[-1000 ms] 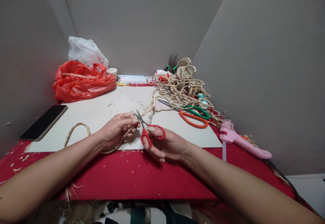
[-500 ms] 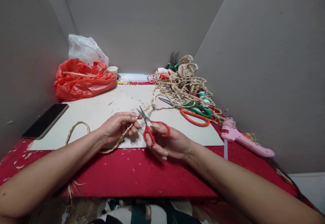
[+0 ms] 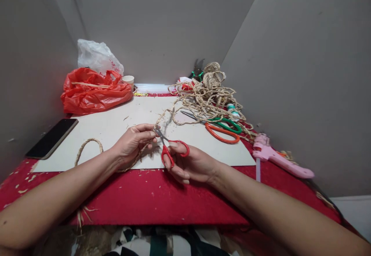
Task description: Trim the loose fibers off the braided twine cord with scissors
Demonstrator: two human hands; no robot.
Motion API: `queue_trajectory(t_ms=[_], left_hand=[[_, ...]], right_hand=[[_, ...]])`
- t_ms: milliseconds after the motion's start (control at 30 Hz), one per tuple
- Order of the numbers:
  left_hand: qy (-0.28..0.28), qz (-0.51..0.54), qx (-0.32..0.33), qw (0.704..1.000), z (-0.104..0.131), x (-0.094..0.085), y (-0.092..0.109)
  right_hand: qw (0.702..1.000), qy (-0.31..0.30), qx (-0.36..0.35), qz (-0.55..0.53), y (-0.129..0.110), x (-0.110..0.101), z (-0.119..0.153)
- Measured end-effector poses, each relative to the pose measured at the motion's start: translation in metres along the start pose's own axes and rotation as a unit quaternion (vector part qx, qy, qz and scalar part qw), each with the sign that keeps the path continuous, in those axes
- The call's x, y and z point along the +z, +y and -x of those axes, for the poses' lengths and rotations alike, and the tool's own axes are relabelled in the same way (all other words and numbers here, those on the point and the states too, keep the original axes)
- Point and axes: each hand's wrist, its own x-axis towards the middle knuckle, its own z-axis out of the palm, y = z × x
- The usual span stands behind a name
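Braided tan rope [image 3: 139, 157]: center frame, loop showing lower left, left forearm [image 3: 84, 179] hiding part. Left hand [image 3: 136, 142] pinches it. Small red-handled scissors [image 3: 164, 147]: center, right hand [image 3: 194, 164] gripping handles, blades at left hand; can't tell if cutting. Around: white board [image 3: 139, 111] underneath, rope heap [image 3: 213, 98] upper right, red bag [image 3: 95, 99] upper left, pink glue gun [image 3: 279, 162] right, phone [image 3: 53, 138] left.

Left hand [image 3: 133, 142] pinching braided rope [image 3: 139, 157], right hand [image 3: 197, 165] gripping red scissors [image 3: 164, 149], blades [image 3: 161, 134] right up at rope! Pink glue gun [image 3: 274, 158] lying right.
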Motion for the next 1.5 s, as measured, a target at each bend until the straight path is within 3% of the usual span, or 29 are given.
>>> queue_trajectory(t_ms=[767, 967, 1500], left_hand=[[0.033, -0.042, 0.009, 0.999, -0.0022, -0.0013, 0.0020], [0.040, -0.046, 0.017, 0.998, -0.0011, 0.0000, 0.0034], [0.071, -0.082, 0.040, 0.993, -0.0005, -0.0010, 0.0017]], right_hand=[[0.996, 0.055, 0.011, -0.073, 0.0000, 0.0050, -0.0013], [0.993, 0.092, -0.002, -0.073, -0.0008, 0.0037, -0.0020], [0.991, 0.114, -0.025, -0.065, -0.0018, 0.0019, -0.0014]])
